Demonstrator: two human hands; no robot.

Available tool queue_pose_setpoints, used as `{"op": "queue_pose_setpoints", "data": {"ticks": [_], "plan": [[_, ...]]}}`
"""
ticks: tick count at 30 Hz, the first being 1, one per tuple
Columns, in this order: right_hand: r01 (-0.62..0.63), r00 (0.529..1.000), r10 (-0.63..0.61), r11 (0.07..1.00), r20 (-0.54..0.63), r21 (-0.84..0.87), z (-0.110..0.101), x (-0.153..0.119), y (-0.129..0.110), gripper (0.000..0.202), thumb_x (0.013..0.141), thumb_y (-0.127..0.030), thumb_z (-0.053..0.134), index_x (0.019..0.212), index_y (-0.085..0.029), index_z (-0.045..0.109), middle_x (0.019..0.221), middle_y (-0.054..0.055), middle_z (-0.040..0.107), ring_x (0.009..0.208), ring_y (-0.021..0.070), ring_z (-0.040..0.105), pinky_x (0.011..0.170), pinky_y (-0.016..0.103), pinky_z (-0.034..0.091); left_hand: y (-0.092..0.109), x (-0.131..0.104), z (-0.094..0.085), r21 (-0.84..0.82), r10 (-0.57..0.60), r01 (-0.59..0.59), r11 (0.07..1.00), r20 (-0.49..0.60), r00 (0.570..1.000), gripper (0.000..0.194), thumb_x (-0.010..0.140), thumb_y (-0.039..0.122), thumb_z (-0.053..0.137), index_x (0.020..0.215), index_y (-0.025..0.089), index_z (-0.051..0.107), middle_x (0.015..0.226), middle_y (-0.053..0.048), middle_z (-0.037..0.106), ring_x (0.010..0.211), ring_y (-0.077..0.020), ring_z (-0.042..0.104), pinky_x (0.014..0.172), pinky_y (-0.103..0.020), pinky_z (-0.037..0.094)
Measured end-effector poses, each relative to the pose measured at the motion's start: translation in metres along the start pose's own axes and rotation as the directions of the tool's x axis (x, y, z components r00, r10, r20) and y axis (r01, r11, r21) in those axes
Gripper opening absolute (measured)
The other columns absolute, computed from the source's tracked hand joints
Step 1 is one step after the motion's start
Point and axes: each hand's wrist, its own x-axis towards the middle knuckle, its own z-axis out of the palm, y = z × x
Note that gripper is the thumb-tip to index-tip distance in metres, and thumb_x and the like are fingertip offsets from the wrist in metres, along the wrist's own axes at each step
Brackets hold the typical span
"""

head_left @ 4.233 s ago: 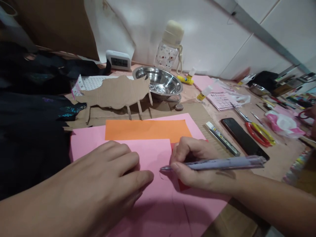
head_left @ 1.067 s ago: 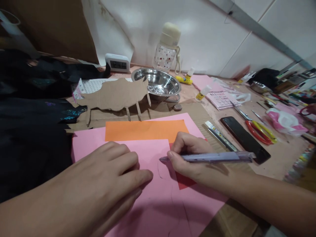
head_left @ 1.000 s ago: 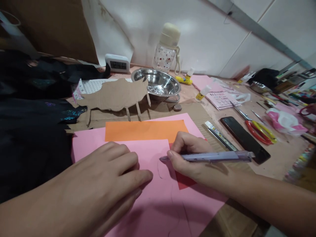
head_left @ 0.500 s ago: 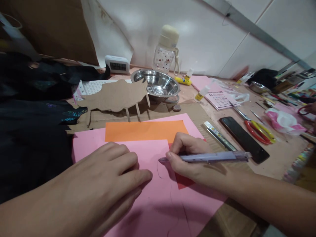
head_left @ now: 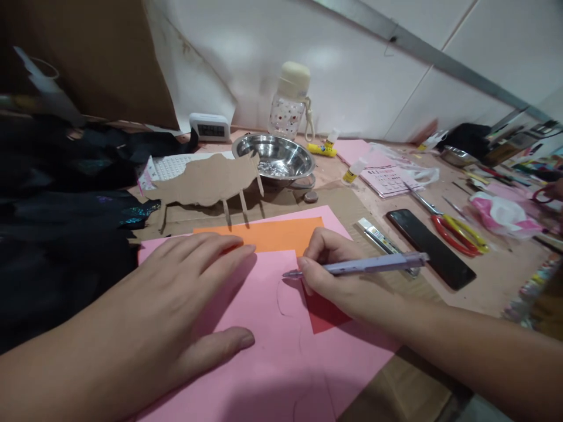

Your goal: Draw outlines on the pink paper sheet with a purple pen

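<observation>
On my screen the pink paper (head_left: 264, 299) and orange paper (head_left: 285, 230) look smooth and matt, the pen (head_left: 373, 264) slick plastic. I see a polished metal bowl (head_left: 288, 154) — mirror-glossy — plus a dull, rough-edged cardboard cutout (head_left: 206, 181), a glossy phone (head_left: 428, 247) and glitter-patched dark cloth (head_left: 65, 234).

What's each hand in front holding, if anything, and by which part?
The right hand holds a pen near its tip. The left hand holds nothing; it is spread over pink paper.
</observation>
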Motion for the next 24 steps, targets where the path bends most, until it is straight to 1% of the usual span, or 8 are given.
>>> {"op": "queue_pose_setpoints", "data": {"ticks": [5,8,11,14,16,18,22,24], "plan": [[0.040,0.999,-0.040,0.998,-0.001,0.048,-0.004,0.005,-0.004,0.029,0.098,-0.034,0.074,0.080,-0.024,0.053,0.062,-0.009,0.060,0.058,0.0100,0.058,0.079,0.033,0.066,-0.001,0.002,-0.005,-0.045,-0.099,0.104,0.993,0.111,0.989,0.076,0.089,0.066,0.075,0.152,0.028,0.054,0.142,-0.014,0.067,0.123,-0.0389,0.067,0.097,-0.052,0.056],[0.129,0.991,-0.128,0.991,-0.030,0.037,-0.006,0.007,-0.008,0.023,0.103,-0.038,0.069,0.088,-0.024,0.058,0.066,-0.007,0.066,0.057,0.0092,0.061,0.080,0.032,0.065,-0.001,0.008,-0.010,-0.133,-0.223,0.242,0.961,0.143,0.964,0.067,0.092,0.059,0.072,0.148,0.026,0.059,0.134,-0.012,0.073,0.116,-0.0354,0.072,0.092,-0.046,0.059],[0.195,0.976,-0.197,0.980,-0.092,-0.026,-0.015,0.007,-0.014,0.028,0.107,-0.051,0.063,0.103,-0.024,0.065,0.085,-0.001,0.075,0.066,0.0129,0.069,0.065,0.028,0.062,-0.005,0.016,-0.015,-0.280,-0.330,0.373,0.885,0.189,0.925,0.036,0.098,0.052,0.059,0.117,0.026,0.076,0.105,-0.007,0.082,0.090,-0.0289,0.077,0.074,-0.037,0.058],[0.249,0.950,-0.261,0.964,-0.174,-0.089,-0.036,0.011,-0.023,0.043,0.104,-0.065,0.061,0.113,-0.024,0.071,0.101,0.006,0.080,0.084,0.0189,0.076,0.075,0.033,0.065,-0.008,0.023,-0.024,-0.502,-0.428,0.446,0.741,0.159,0.890,0.037,0.098,0.057,0.058,0.088,0.026,0.074,0.078,-0.002,0.076,0.070,-0.0219,0.070,0.061,-0.029,0.051],[0.291,0.926,-0.307,0.951,-0.219,-0.105,-0.057,0.016,-0.028,0.047,0.102,-0.069,0.062,0.105,-0.023,0.073,0.102,0.009,0.081,0.092,0.0219,0.078,0.086,0.037,0.065,-0.007,0.025,-0.030,-0.651,-0.575,0.477,0.591,0.075,0.815,0.039,0.093,0.064,0.066,0.088,0.025,0.071,0.075,-0.001,0.072,0.067,-0.0198,0.065,0.059,-0.027,0.048],[0.308,0.927,-0.311,0.950,-0.209,-0.051,-0.079,0.022,-0.033,0.051,0.099,-0.073,0.063,0.094,-0.023,0.071,0.100,0.010,0.082,0.094,0.0248,0.079,0.091,0.042,0.064,-0.006,0.025,-0.033,-0.770,-0.707,0.463,0.439,0.023,0.707,0.046,0.086,0.071,0.072,0.089,0.025,0.067,0.072,0.001,0.067,0.063,-0.0183,0.059,0.056,-0.026,0.046],[0.298,0.950,-0.287,0.951,-0.118,0.086,-0.105,0.023,-0.044,0.062,0.088,-0.087,0.063,0.094,-0.025,0.067,0.105,0.013,0.082,0.095,0.0320,0.078,0.089,0.050,0.062,-0.005,0.025,-0.030,-0.804,-0.780,0.433,0.407,-0.060,0.623,0.052,0.088,0.076,0.067,0.092,0.024,0.064,0.082,-0.001,0.067,0.070,-0.0199,0.060,0.060,-0.029,0.051],[0.299,0.947,-0.294,0.954,-0.128,0.028,-0.105,0.018,-0.045,0.056,0.087,-0.082,0.070,0.095,-0.027,0.066,0.105,0.012,0.080,0.092,0.0324,0.077,0.082,0.049,0.061,-0.005,0.025,-0.027,-0.812,-0.810,0.428,0.397,-0.090,0.579,0.053,0.088,0.075,0.068,0.099,0.024,0.065,0.097,-0.005,0.071,0.081,-0.0229,0.065,0.068,-0.031,0.055]]}}
